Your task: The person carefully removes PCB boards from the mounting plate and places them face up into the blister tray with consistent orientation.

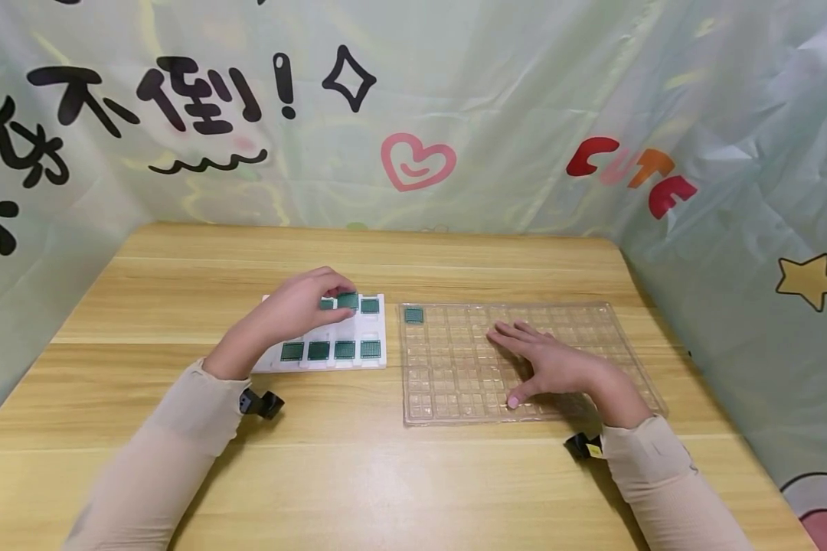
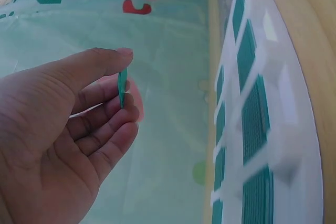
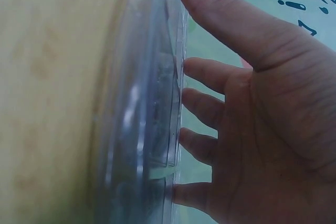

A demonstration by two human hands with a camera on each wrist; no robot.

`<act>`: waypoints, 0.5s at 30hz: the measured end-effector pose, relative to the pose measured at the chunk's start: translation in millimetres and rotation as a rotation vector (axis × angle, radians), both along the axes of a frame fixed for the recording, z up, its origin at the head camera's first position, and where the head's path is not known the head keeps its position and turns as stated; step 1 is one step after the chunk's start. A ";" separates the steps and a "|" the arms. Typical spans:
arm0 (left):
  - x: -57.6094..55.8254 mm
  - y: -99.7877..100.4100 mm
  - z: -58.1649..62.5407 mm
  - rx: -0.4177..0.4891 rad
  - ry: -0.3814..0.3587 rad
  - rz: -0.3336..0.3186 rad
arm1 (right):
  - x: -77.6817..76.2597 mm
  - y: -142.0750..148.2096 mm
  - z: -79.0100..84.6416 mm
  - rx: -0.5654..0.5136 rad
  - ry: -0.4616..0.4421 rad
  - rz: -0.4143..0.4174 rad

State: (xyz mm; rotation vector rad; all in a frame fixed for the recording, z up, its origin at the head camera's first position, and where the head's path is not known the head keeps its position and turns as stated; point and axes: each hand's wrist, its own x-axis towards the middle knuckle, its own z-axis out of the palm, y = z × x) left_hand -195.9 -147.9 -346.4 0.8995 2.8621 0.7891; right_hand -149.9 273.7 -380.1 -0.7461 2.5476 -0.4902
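Between thumb and fingertips my left hand (image 1: pixel 302 304) pinches a thin green square chip (image 1: pixel 348 300), seen edge-on as a green sliver (image 2: pixel 122 86) in the left wrist view. It is raised over a white holder (image 1: pixel 379 330) whose slots carry several more green chips (image 1: pixel 344 350) in two rows. Part of the back row is hidden behind the hand. My right hand (image 1: pixel 554 363) rests with spread fingers on a clear plastic tray (image 1: pixel 423 417) divided into many small cells. In the right wrist view its fingertips (image 3: pixel 191 66) meet the tray's surface. One green chip (image 1: pixel 413 314) lies in the tray's back left cell.
Holder and tray lie side by side on a wooden table (image 1: pixel 358 474), a narrow gap between them. A printed fabric curtain (image 1: pixel 496 92) rises behind the table and along its sides. Small black cameras (image 1: pixel 265 404) are strapped at both wrists.
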 end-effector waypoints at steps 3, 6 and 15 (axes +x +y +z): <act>-2.2 6.3 -0.2 0.008 0.008 -0.016 | -0.3 0.1 -0.4 -0.001 -0.002 0.003; -4.3 12.6 -0.8 0.018 0.008 -0.029 | -0.5 -0.8 -0.3 0.006 -0.011 -0.003; -12.9 36.3 -4.4 0.004 0.000 -0.055 | -0.6 -1.1 -0.7 0.018 -0.016 -0.016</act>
